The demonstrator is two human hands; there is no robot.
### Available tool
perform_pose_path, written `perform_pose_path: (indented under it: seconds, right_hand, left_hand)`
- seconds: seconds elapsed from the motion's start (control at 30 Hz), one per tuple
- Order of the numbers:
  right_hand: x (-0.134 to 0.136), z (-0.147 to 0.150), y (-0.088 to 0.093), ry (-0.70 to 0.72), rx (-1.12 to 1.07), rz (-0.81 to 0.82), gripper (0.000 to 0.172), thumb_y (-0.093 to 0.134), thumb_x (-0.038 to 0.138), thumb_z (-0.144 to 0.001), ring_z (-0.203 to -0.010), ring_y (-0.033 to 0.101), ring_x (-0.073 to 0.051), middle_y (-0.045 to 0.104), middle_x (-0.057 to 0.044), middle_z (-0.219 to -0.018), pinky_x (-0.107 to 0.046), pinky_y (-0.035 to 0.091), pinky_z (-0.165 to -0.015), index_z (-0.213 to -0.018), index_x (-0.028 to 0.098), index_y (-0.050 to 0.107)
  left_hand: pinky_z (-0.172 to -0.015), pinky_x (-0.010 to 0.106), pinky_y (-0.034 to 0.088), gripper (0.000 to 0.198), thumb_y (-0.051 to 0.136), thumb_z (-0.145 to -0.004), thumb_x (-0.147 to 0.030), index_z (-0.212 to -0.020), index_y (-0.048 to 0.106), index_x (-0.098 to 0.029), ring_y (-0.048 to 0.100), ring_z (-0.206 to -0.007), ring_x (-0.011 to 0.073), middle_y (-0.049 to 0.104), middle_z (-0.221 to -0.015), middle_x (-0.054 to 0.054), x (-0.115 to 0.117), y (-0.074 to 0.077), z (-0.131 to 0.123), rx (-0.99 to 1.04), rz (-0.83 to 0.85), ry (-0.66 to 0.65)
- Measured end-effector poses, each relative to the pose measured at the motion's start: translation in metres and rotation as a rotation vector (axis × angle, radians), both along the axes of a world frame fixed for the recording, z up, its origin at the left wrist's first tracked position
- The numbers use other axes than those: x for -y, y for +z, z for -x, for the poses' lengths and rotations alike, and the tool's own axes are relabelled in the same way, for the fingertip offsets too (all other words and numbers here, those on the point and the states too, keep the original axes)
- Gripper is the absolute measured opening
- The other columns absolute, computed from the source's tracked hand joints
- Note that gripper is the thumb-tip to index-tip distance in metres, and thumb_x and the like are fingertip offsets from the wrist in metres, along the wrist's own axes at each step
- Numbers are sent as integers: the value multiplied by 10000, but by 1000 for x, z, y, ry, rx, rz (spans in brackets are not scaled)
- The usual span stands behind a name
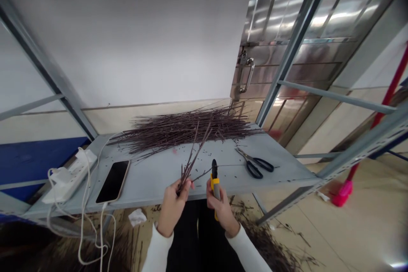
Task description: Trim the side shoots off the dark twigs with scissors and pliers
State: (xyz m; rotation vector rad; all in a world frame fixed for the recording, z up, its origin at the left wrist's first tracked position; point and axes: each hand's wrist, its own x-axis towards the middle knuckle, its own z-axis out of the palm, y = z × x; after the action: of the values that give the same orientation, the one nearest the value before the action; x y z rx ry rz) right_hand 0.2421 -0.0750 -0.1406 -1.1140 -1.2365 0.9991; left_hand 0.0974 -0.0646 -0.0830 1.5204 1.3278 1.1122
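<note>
My left hand is closed round the lower ends of a small bunch of thin brown twigs, which fan upward over the shelf's front edge. One side twig slants right from that bunch toward the tool's jaws. In my right hand is a pair of yellow-and-grey handled pliers or cutters, its dark head pointing up. Whether the jaws touch the twig I cannot tell. Behind both hands, a large heap of dark twigs lies along the back of the grey shelf.
Black-handled scissors rest on the right of the shelf. At the left lie a phone with a cable plugged in and a white power strip. Metal uprights frame the shelf. Loose twigs litter the floor below.
</note>
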Motion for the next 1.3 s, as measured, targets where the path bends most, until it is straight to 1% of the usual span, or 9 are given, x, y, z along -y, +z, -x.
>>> perform_pose_path:
  seconds: [0.1, 0.23, 0.4, 0.5, 0.67, 0.77, 0.93, 1.13, 1.3]
  right_hand:
    - [14, 2, 11, 413, -454, 191, 212, 519, 274, -642, -440, 160, -54, 238, 97, -575, -173, 183, -387, -739, 236, 334]
    - [24, -6, 15, 900, -899, 419, 262, 523, 139, -524, -421, 163, -40, 271, 96, -568, -153, 178, -375, -723, 220, 373]
    - [28, -9, -4, 1374, -1220, 403, 224, 498, 183, -535, -359, 131, -43, 262, 99, -513, -141, 190, -315, -691, 232, 345]
    - [28, -10, -5, 1192, -1285, 352, 199, 500, 197, -555, -365, 147, -37, 284, 101, -529, -136, 200, -327, -696, 229, 363]
    - [17, -27, 9, 568, -658, 319, 261, 583, 178, -574, -530, 370, -71, 426, 52, -681, -205, 313, -482, -825, 205, 518]
    - [9, -39, 11, 282, -416, 221, 274, 610, 143, -593, -595, 382, -86, 441, 36, -708, -211, 303, -527, -855, 200, 551]
    - [5, -44, 5, 169, -318, 167, 259, 607, 212, -650, -599, 426, -103, 454, 29, -727, -238, 367, -563, -906, 220, 565]
    - [6, -33, -5, 26, 39, 27, 412, 543, 235, -700, -900, 559, -187, 582, -45, -978, -319, 440, -813, -1111, 233, 523]
    - [-5, -29, 7, 13, 327, -156, 382, 460, 181, -704, -782, 561, -184, 557, -28, -823, -277, 453, -688, -1083, 199, 496]
  left_hand:
    - [-496, 253, 308, 341, 539, -819, -467, -718, 627, -154, 376, -465, 130, 404, -482, -54, -11, -11, 9, 6, -1, -16]
    - [-545, 260, 339, 354, 518, -822, -473, -784, 628, -139, 394, -511, 133, 423, -530, -47, -20, -16, 19, 15, -36, 32]
    - [-558, 264, 361, 390, 490, -834, -509, -786, 620, -143, 421, -526, 137, 443, -551, -38, -16, -13, 17, 28, -52, -10]
    - [-528, 258, 330, 378, 491, -846, -496, -754, 612, -150, 393, -506, 131, 409, -529, -49, -8, -15, 10, 13, -43, -19]
    - [-509, 255, 302, 359, 477, -861, -473, -751, 604, -156, 374, -479, 128, 365, -500, -64, 5, -15, 8, -61, 4, -16]
    - [-524, 256, 311, 330, 468, -868, -458, -772, 586, -166, 381, -489, 129, 366, -514, -64, 9, -10, 11, -55, -20, 34]
    - [-516, 253, 298, 356, 485, -855, -503, -755, 570, -172, 355, -483, 118, 362, -511, -68, 9, -1, 12, 33, 4, 48]
    - [-472, 248, 248, 435, 494, -814, -585, -721, 569, -167, 284, -432, 97, 334, -461, -84, 8, 3, 8, 112, 43, 32]
    - [-465, 252, 229, 470, 502, -791, -620, -690, 567, -165, 276, -413, 92, 331, -423, -87, 11, 7, 5, 120, 87, -61]
